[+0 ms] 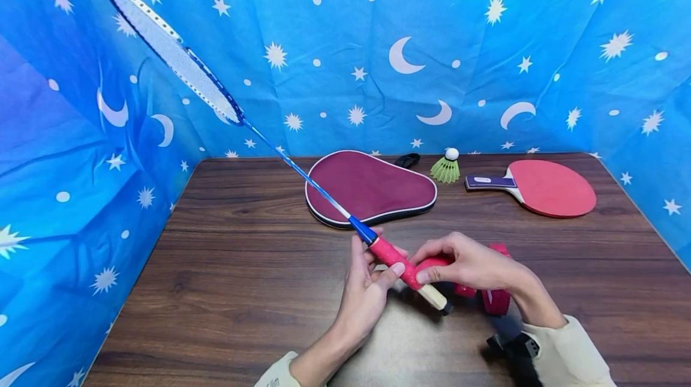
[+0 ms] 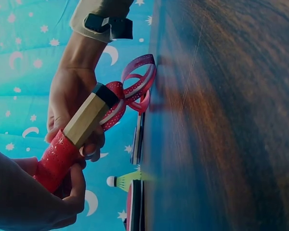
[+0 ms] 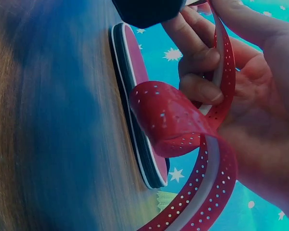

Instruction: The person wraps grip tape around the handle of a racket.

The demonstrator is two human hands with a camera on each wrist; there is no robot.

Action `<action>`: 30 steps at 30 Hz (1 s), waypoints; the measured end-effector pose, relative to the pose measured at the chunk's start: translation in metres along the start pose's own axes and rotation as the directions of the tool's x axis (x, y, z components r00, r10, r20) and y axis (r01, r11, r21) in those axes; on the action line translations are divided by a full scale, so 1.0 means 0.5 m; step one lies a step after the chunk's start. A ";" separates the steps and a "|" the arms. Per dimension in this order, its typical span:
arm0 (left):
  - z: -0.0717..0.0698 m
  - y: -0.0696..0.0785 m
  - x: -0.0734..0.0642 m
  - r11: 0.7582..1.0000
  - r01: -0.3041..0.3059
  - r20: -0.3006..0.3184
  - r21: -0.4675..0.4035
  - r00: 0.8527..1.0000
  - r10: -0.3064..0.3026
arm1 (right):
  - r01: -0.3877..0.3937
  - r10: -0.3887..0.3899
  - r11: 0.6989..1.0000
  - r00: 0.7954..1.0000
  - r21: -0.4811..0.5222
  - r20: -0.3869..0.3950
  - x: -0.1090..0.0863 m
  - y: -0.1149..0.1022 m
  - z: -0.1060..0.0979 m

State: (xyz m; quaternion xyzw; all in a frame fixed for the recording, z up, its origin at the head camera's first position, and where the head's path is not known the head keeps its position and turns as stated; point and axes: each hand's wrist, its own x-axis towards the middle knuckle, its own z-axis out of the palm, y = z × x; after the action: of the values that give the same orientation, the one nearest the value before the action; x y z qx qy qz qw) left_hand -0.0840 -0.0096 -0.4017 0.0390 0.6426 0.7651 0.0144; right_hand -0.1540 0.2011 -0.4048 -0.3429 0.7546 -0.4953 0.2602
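Your L hand [image 1: 363, 296] grips the badminton racket [image 1: 324, 194] by its handle [image 1: 384, 252], tilted above the table [image 1: 232, 267]. Your R hand [image 1: 477, 264] pinches dotted red tape [image 3: 168, 113] where the wrapped part ends, pale bare end [image 1: 433, 297] below. Behind, L to R: maroon case [image 1: 367, 186], shuttlecock [image 1: 445, 168], red paddle [image 1: 553, 189].

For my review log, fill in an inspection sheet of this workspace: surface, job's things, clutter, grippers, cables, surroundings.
Surface: dark wood-grain table.
Job's things: badminton racket, held up at an angle; its handle is partly wrapped in red, with a bare wooden end. Red perforated tape hangs in loose loops.
Clutter: maroon case, shuttlecock standing cork up, red paddle lying flat.
Grippers: left hand grips the wrapped handle; right hand holds the tape near the wrap's lower edge.
Cables: nothing seen.
Surroundings: blue backdrop with stars and moons.
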 end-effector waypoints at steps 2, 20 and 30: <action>-0.001 0.002 0.000 1.000 0.012 0.017 -0.005 1.000 -0.012 | 0.005 -0.005 1.000 1.000 -0.001 0.003 0.000 0.000 0.000; -0.003 0.001 0.001 0.988 0.045 0.009 0.147 0.999 -0.047 | -0.025 0.023 0.999 0.998 -0.031 -0.054 0.002 -0.007 -0.001; -0.005 0.003 -0.001 0.985 0.016 0.038 0.171 0.999 -0.023 | -0.093 0.085 0.993 0.991 -0.072 -0.108 0.006 -0.011 0.003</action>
State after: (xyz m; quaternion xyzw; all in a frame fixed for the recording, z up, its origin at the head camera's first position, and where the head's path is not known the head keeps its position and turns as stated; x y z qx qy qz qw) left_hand -0.0837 -0.0124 -0.4009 0.0489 0.7056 0.7062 0.0314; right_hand -0.1532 0.1966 -0.4007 -0.2923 0.8000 -0.4713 0.2289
